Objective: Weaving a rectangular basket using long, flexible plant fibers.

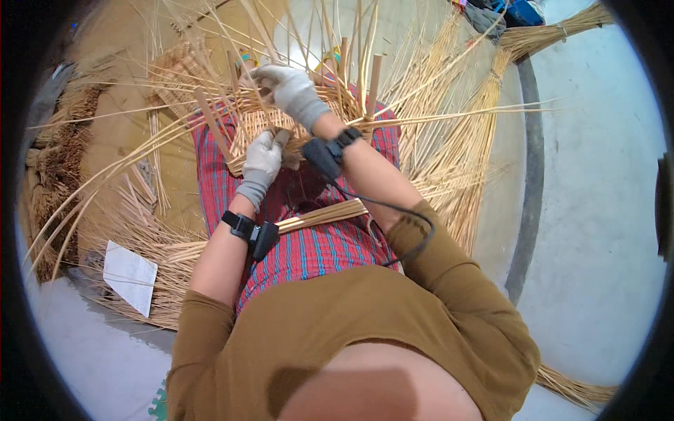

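Wicker basket [251, 129]: left hand [261, 160] gripping near side; right hand [291, 91], cannot tell grip.

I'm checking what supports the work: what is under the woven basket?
Red plaid cloth over the person's lap shows on both sides of the basket and nearer the body. What lies directly beneath cannot be seen; the basket covers it.

This place looks like a workshop for basket weaving. An unfinished basket [250, 133], its long sticks pointing outward, is at the lap [319, 258]. Bundles of sticks [484, 119] lie at the right, loose sticks [172, 281] at the left, upon a smooth floor [597, 182].
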`<action>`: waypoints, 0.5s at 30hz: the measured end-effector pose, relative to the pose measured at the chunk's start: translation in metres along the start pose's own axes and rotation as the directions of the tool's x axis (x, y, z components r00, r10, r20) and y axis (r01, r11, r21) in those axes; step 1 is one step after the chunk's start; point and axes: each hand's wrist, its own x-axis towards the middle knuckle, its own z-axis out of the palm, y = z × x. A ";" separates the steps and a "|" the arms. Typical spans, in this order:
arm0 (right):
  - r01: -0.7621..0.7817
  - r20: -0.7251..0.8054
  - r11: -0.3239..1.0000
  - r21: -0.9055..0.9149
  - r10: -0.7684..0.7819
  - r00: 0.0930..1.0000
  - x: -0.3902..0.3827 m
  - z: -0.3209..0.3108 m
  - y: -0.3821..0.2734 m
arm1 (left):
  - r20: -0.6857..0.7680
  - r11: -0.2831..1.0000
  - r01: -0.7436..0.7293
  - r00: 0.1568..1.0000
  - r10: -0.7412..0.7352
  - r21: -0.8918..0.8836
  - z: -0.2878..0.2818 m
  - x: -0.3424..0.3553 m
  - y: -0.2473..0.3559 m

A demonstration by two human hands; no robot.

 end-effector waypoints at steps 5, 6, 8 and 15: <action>0.123 -0.503 0.945 0.302 0.048 0.863 -0.053 -0.005 -0.021 | 0.257 0.824 0.214 0.962 -0.086 -0.524 -0.008 -0.005 0.015; 0.133 -0.413 0.784 0.607 0.169 0.895 -0.063 -0.010 -0.025 | 0.224 0.833 0.202 0.970 -0.097 -0.516 -0.010 -0.006 0.017; 0.011 -0.260 0.642 0.767 0.294 0.920 -0.080 -0.026 -0.024 | 0.276 0.838 0.163 0.961 -0.016 -0.521 -0.013 -0.008 0.018; -0.005 -0.235 0.874 0.486 0.136 0.963 -0.091 -0.039 -0.005 | 0.364 0.816 0.299 0.924 -0.117 -0.494 -0.017 -0.003 0.023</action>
